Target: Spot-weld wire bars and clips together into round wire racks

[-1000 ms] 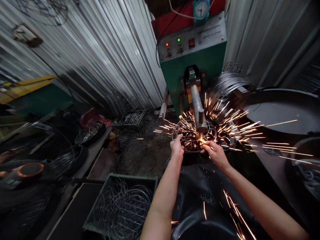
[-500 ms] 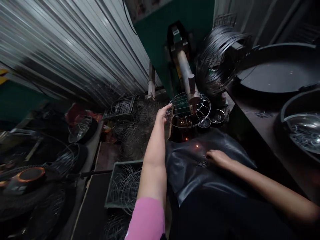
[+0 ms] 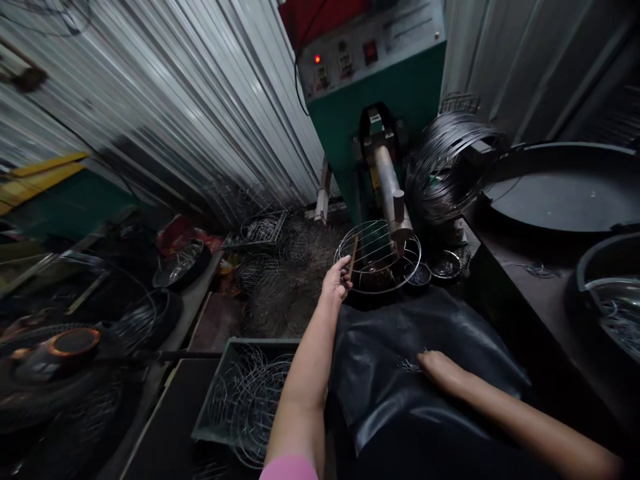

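A round wire rack [image 3: 370, 291] with parallel cross wires sits under the metal arm [image 3: 389, 180] of a green machine. My left hand [image 3: 338, 280] grips its left rim, thumb on top and fingers curled at the edge. My right hand [image 3: 440, 369] is low over a dark leather-like apron [image 3: 390, 327] on my lap, its fingers pinched together. A thin wire end shows at the fingertips. Beside them, a small pile of short wire pieces [image 3: 410, 365] lies on the apron. The far side of the rack is partly hidden behind the arm.
A green crate [image 3: 213, 400] full of wire rings stands at my left. The machine's control panel [image 3: 370, 50] shows a red light. A wire coil [image 3: 445, 167] hangs right of the arm. Large black pans [image 3: 560, 190] and small dishes [image 3: 445, 265] stand at the right.
My view has tilted up, bringing the control panel into sight. The rack has turned, its cross wires now more slanted. The orange sparks near the apron are gone. My right hand stays by the wire pieces.
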`<action>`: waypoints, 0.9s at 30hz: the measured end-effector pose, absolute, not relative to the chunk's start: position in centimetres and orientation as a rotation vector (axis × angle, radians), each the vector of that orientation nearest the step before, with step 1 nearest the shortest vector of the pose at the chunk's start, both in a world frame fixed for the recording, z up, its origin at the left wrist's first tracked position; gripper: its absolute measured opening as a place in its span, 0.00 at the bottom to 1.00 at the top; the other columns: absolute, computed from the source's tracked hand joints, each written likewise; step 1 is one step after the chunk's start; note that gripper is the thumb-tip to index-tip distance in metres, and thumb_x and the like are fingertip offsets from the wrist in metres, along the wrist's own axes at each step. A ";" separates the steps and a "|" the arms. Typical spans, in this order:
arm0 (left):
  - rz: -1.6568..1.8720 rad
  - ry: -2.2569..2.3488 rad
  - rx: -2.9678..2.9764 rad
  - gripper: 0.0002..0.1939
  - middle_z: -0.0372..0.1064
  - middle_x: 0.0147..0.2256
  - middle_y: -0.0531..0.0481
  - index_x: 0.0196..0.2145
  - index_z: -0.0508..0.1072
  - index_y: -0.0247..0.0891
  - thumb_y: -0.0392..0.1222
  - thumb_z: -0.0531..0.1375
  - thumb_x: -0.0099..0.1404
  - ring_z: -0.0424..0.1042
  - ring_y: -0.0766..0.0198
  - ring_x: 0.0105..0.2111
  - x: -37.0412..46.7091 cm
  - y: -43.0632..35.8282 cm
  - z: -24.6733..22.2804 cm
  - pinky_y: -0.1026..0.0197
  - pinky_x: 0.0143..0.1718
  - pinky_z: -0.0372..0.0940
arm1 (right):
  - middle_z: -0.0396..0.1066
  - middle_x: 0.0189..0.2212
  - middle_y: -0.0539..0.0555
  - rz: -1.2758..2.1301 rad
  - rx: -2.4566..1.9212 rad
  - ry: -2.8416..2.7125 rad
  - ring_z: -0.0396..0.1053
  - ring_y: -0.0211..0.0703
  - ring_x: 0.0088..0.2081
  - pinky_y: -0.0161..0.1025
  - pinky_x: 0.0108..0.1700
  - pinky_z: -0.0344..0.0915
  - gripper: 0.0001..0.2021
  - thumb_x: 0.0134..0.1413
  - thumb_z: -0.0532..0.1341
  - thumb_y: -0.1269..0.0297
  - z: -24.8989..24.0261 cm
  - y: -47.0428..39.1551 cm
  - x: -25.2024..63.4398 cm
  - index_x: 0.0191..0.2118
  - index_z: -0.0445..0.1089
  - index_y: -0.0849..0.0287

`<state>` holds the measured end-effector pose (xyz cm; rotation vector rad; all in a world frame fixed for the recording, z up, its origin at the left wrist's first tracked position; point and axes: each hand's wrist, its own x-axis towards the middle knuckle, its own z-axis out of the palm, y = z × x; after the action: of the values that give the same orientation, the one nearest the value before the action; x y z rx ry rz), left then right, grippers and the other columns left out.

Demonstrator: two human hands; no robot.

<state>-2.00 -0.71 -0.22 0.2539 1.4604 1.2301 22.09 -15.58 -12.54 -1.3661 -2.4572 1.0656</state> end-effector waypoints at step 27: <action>1.417 1.395 0.319 0.16 0.48 0.16 0.63 0.20 0.58 0.37 0.36 0.65 0.38 0.44 0.79 0.13 -1.1 -0.1 -0.4 0.71 0.13 0.36 | 0.71 0.24 0.51 1.447 -1.163 -1.081 0.64 0.34 0.21 0.30 0.19 0.58 0.20 0.39 0.66 0.54 -0.6 -5.2 21.6 0.39 0.70 0.61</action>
<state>-1.15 -0.07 -0.41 0.3186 1.3946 1.4166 21.57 -5.19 -0.55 -1.1635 -1.0807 1.4475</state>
